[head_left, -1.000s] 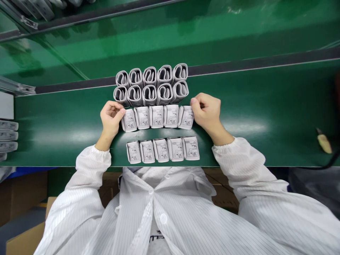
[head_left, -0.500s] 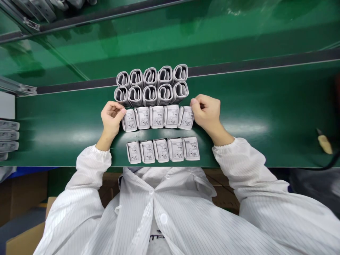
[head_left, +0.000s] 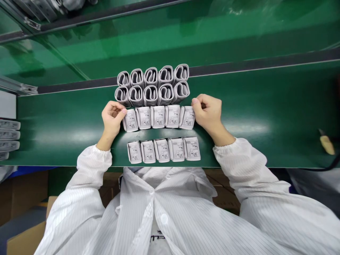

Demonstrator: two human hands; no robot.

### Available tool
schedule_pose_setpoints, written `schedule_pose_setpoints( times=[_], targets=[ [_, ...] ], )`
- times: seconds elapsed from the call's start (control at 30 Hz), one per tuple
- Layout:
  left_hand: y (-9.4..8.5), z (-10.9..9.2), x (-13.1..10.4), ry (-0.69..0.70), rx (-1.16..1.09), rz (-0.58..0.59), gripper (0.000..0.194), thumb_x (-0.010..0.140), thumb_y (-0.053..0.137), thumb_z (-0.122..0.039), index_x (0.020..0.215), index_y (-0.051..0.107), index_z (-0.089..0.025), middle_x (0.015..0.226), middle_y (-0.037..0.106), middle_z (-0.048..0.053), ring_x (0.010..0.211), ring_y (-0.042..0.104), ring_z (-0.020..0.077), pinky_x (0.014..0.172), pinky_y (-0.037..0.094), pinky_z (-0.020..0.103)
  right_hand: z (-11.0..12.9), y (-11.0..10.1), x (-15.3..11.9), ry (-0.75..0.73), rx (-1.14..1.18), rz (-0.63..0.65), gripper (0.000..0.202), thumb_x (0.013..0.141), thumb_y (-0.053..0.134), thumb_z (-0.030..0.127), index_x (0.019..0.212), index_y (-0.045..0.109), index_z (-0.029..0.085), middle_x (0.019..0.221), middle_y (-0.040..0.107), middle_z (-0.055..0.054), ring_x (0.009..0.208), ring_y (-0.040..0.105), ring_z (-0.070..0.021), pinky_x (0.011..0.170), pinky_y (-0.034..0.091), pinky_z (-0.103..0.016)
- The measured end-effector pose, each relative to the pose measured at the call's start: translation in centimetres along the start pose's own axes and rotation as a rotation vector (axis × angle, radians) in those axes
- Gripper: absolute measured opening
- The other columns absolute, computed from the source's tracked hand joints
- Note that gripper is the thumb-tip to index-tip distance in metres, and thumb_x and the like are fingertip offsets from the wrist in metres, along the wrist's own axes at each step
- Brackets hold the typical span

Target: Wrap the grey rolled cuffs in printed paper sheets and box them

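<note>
A row of several rolled cuffs [head_left: 158,117], pale grey with printed line drawings, lies on the green bench between my hands. My left hand [head_left: 113,115] has its thumb and forefinger pinched at the left end cuff [head_left: 130,120]. At the other end, the curled fingers and thumb of my right hand [head_left: 208,109] press on the right end cuff [head_left: 187,118]. Just behind stand two rows of rolled cuffs [head_left: 151,92] on end, their spiral edges facing up. A separate front row of cuffs [head_left: 162,150] lies printed side up near the bench edge.
At the far left are stacked grey pieces [head_left: 9,135] beside a white box [head_left: 7,105]. A wooden-handled tool [head_left: 327,144] lies at the right, near a black cable [head_left: 325,167]. A dark rail [head_left: 252,66] runs behind the bench [head_left: 260,106]. Cardboard boxes [head_left: 29,239] sit below.
The whole view has shifted very slightly. Both hands keep their places at the ends of the middle row, and the cuffs look unmoved.
</note>
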State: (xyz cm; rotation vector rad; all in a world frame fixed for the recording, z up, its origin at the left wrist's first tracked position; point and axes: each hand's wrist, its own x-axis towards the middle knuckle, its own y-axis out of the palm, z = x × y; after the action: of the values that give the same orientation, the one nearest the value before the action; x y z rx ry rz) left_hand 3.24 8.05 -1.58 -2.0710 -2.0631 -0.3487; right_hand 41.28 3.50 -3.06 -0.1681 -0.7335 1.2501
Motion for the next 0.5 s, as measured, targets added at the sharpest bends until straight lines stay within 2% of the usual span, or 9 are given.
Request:
schedule_pose_setpoints(
  times=[0.5],
  targets=[
    [-0.02,0.07,-0.06,0.011,-0.014,0.003,0.039,0.083,0.104,-0.050,0.089,0.074,-0.025,0.081,0.071,-0.003,0.076,0.070,0.0118,0.072,0.055,0.025,0.29,-0.08,0.13,0.025,-0.038,0.013,0.059,0.110,0.061,0.062,0.066,0.043,0.028,0.060,0.047,0.001,0.056,0.040,-0.0171,0.060,0.034,-0.040]
  ],
)
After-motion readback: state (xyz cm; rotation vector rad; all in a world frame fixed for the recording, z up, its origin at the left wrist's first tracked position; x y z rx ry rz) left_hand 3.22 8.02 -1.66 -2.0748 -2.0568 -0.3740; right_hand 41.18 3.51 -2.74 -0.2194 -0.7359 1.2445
